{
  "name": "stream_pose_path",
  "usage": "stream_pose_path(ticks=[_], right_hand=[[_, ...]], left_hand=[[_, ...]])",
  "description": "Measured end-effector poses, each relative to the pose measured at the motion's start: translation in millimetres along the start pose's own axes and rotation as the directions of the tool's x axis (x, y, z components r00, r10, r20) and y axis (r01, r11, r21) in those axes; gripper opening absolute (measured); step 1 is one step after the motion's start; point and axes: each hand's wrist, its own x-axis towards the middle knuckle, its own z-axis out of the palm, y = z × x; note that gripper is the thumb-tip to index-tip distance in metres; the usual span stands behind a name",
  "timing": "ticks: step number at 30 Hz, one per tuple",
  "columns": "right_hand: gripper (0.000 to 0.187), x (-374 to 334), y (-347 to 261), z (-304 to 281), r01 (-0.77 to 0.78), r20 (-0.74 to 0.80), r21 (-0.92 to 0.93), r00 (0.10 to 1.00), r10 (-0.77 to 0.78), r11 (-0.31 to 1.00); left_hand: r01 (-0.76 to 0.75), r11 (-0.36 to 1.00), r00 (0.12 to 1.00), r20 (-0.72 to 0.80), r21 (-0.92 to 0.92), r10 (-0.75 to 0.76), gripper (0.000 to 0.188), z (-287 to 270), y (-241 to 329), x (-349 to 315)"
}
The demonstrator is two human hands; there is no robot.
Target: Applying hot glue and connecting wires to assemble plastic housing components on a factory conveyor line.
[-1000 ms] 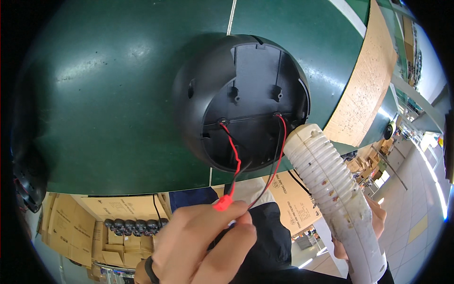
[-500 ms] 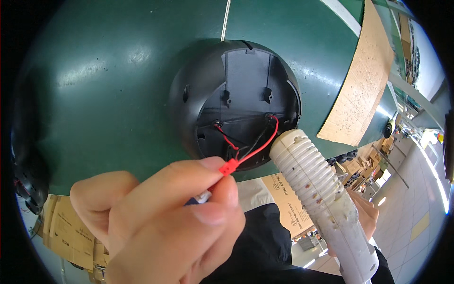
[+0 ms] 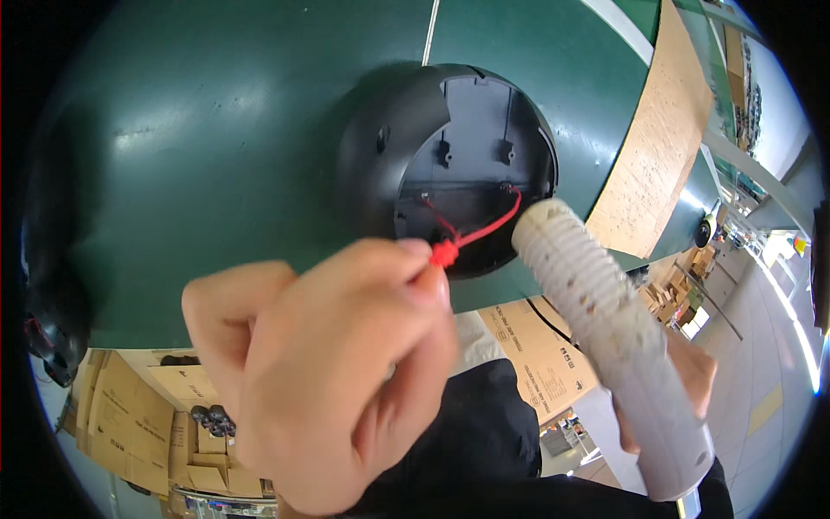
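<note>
My left hand pinches a small red wire connector between thumb and fingertips. Red wires run from it into a round, hollow black plastic shell, which lies on its side with its opening towards me. Inside, the shell has ribs and screw posts. Just right of the connector, without touching it, is the end of a white tool with a ribbed, tube-shaped body. My right hand is wrapped round that tool, mostly hidden behind it.
The shell rests on a green tabletop. A brown cardboard sheet lies on it at right. Dark plastic parts sit at the left edge. Below are cardboard boxes and a printed carton near my lap.
My left hand has moved up and right with the connector, nearer the shell's opening, and is blurred. The white tool's end has risen a little. The shell appears slightly farther right in the view.
</note>
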Motion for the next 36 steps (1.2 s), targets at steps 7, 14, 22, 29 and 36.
stream_pose_path(ticks=[7, 14, 22, 29, 36], right_hand=[[0.061, -41.1, 19.2, -21.9, 0.166, -0.248, 0.179, 0.961, -0.119, 0.97], [0.02, 11.1, 79.1, 12.9, 0.415, -0.501, 0.747, 0.865, 0.031, 0.519], [0.048, 133.0, 209.9, 113.2, 0.383, -0.818, 0.441, 0.544, 0.187, 0.811], [0.065, 223.9, 253.7, 145.9, 0.405, -0.852, 0.384, 0.501, 0.149, 0.83], [0.071, 240.9, 245.5, 156.8, 0.367, -0.844, 0.375, 0.514, 0.15, 0.851]], left_hand=[[0.054, 0.977, 0.997, -0.046, -0.205, -0.065, 0.074, 9.0, -8.0, 5.3], [-0.046, 0.995, 0.986, 0.164, 0.087, 0.031, 0.126, 42.1, -4.1, 3.5], [0.222, 0.934, 0.928, 0.233, 0.281, -0.291, 0.13, -21.8, -6.5, 11.0], [0.373, 0.852, 0.876, 0.163, 0.366, -0.454, 0.135, -27.4, -14.7, 28.1], [0.531, 0.75, 0.801, 0.055, 0.393, -0.596, 0.141, -18.2, -4.7, 19.0]])
